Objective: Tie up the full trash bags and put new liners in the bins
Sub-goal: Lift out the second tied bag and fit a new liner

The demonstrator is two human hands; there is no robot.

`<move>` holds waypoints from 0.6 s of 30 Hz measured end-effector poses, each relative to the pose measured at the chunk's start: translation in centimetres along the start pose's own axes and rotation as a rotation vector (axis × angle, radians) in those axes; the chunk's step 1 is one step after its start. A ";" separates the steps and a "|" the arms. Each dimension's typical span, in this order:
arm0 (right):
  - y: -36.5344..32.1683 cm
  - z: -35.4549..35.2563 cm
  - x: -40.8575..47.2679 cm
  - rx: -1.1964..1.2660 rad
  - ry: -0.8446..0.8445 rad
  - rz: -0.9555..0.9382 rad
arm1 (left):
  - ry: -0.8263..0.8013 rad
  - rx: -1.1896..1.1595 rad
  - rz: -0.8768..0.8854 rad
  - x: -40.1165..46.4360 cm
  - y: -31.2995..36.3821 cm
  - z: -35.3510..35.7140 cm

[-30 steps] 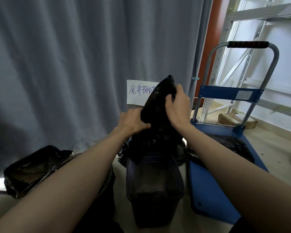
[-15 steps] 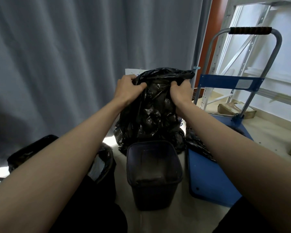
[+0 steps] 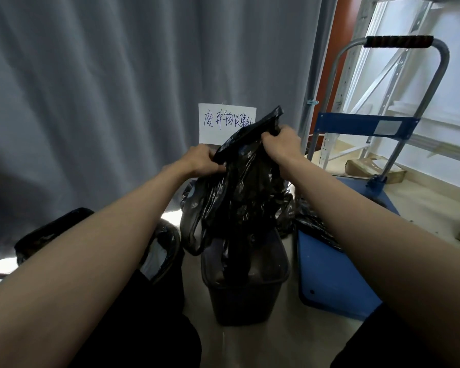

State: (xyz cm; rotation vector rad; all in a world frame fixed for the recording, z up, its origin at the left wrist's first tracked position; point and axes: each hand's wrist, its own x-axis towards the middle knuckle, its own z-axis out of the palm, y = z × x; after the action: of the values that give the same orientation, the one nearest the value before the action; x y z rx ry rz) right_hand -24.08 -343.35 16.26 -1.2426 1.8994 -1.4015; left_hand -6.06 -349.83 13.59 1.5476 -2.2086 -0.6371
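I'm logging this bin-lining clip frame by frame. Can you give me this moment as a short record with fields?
setting: floor by a grey curtain, paper sign on it
left hand: gripping the black bag's top edge
right hand: gripping the same edge, higher
black bag: held up, lower end hanging into the bin
bin: dark, upright on the floor, not yet lined
other bin: to the left, lined in black
cart: blue, right of the bin, black plastic lying on it

Blue cart [image 3: 332,274], curtain [image 3: 117,88], paper sign [image 3: 223,123]
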 end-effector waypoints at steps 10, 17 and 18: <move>4.4 0.0 -0.3 -0.564 -0.495 0.107 | -0.093 0.335 -0.061 0.9 -2.3 3.2; 6.4 -0.6 1.7 -0.638 -0.314 0.141 | -0.238 0.456 -0.099 0.7 -2.8 5.4; 6.4 -0.5 1.8 -0.567 -0.303 0.157 | -0.256 0.468 -0.091 0.7 -2.7 5.7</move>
State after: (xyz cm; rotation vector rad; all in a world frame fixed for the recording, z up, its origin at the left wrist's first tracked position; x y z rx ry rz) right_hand -27.81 -344.25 10.82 -1.4144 2.1823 -0.5617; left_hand -7.23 -350.41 7.36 1.8869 -2.6312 -0.3728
